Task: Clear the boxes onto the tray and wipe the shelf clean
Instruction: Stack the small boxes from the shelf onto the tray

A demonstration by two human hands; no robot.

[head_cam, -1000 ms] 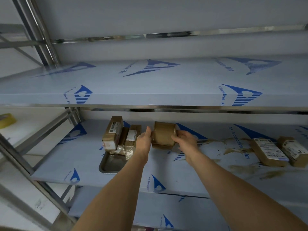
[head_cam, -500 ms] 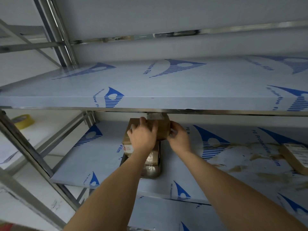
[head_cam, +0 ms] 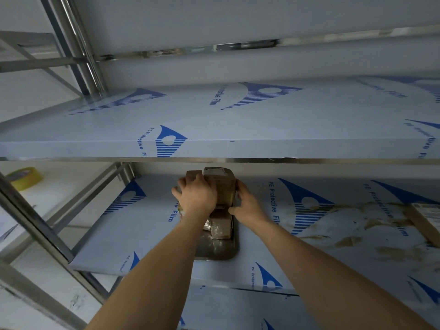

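Holding: both hands grip one box [head_cam: 222,186] over the tray [head_cam: 215,248]
Left hand [head_cam: 196,195]: fingers curled on box top
Right hand [head_cam: 246,203]: fingers pressed on its right side
Tray: on stained shelf [head_cam: 333,234], other boxes [head_cam: 220,226] inside
Far right: another box [head_cam: 426,220] on shelf

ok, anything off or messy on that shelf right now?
Yes: brown smears are spread across the shelf's protective film right of the tray. One box lies among them at the right edge, not yet on the tray.
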